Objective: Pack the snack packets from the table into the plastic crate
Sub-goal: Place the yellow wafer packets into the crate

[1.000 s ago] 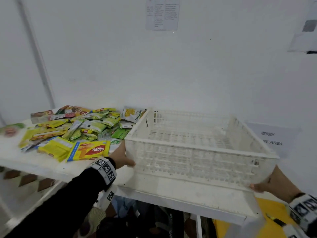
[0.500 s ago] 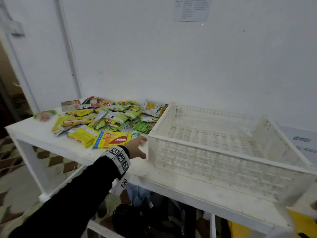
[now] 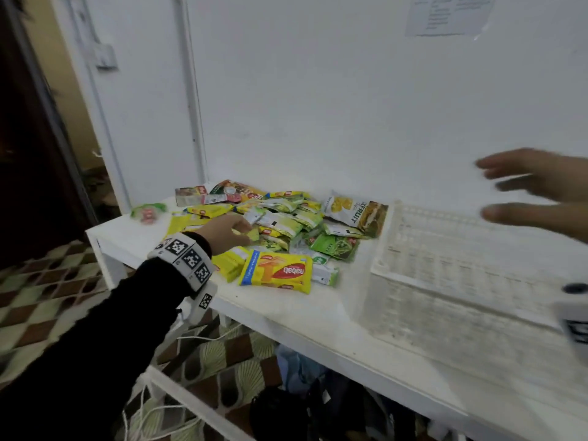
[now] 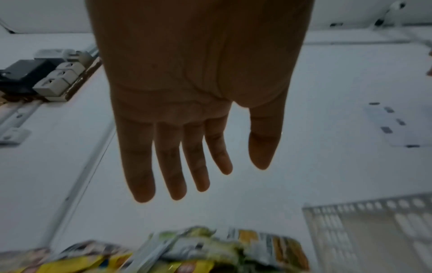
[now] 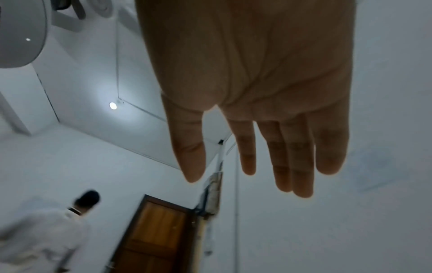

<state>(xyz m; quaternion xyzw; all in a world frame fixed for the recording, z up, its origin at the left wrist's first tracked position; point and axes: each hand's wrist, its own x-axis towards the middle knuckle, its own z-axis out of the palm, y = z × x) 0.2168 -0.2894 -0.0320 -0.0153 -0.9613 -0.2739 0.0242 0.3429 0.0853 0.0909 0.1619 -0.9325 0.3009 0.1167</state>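
Note:
A heap of yellow and green snack packets [image 3: 280,218] lies on the left half of the white table [image 3: 286,313]. A yellow wafer packet [image 3: 276,271] sits at its front and a jackfruit packet [image 3: 354,210] at its right. The white lattice crate [image 3: 445,300] stands to the right, and nothing shows inside it. My left hand [image 3: 227,232] hovers over the heap with straight fingers and holds nothing; in the left wrist view the left hand [image 4: 198,110] is above blurred packets [image 4: 210,247] near the crate corner [image 4: 350,230]. My right hand [image 3: 537,192] is spread and blurred in the air above the crate, empty [image 5: 257,92].
A dark doorway [image 3: 38,154] opens at the left, over a patterned floor [image 3: 47,297]. Bags and cloth [image 3: 302,393] lie under the table. The wall runs close behind the table. In the right wrist view a person in white [image 5: 42,230] stands near a wooden door [image 5: 151,230].
Both hands have left the crate, which now stands on the table. My left hand moved left over the packet heap and my right hand rose above the crate. The view swung left.

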